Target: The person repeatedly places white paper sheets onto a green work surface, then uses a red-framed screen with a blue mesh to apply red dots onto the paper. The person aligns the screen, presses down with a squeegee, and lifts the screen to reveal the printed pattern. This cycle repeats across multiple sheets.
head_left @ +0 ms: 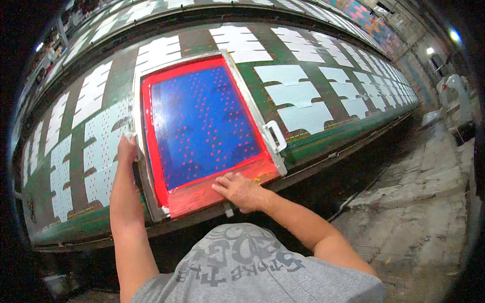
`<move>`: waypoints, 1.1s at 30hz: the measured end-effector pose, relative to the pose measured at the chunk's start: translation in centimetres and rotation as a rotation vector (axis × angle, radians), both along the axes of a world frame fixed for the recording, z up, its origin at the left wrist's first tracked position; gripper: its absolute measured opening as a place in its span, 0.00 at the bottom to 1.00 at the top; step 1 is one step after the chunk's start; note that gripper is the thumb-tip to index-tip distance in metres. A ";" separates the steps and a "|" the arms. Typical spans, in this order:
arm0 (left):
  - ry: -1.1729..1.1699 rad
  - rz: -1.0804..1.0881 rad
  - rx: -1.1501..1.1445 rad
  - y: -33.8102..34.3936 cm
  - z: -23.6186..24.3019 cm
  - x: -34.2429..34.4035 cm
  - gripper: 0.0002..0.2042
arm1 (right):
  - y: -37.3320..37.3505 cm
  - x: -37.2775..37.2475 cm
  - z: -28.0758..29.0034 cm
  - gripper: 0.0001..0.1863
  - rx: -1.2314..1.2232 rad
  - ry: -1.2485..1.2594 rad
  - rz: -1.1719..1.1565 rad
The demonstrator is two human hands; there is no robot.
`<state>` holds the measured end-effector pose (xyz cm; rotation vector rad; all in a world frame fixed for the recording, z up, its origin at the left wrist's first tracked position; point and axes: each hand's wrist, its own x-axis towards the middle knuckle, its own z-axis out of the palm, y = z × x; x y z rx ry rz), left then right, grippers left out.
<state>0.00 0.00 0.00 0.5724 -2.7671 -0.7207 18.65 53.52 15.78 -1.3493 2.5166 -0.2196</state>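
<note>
A screen-printing frame (230, 68) lies slightly turned on the long green table in front of me. Its blue mesh (202, 121) is dotted with small red spots and bordered by red ink. My left hand (127, 148) is closed round the white handle on the frame's left side. At the near end of the frame, my right hand (240, 191) grips a wide red-stained squeegee (194, 198), fingers bent over it. Another white handle (274, 136) on the right side stands free.
Left of the frame, pale sheets (61, 177) carry red dots. To the right, plain white cut sheets (298, 96) lie in rows along the green table (348, 129). A second table with sheets runs behind. Worn concrete floor (409, 202) is at the right.
</note>
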 end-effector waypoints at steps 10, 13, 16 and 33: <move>0.121 0.260 -0.095 5.8 2.5 6.9 0.22 | 19.0 -2.5 -0.2 0.32 -0.544 0.044 -0.127; 0.125 0.312 0.079 6.5 1.5 9.0 0.19 | 24.4 -3.8 0.0 0.29 -0.669 0.055 -0.238; 0.072 0.373 0.114 5.3 1.1 9.1 0.17 | 26.8 -5.1 -0.1 0.30 -0.715 0.044 -0.321; 0.009 0.207 0.094 2.2 0.7 10.5 0.14 | 23.6 -12.2 0.6 0.28 -0.769 0.153 -0.413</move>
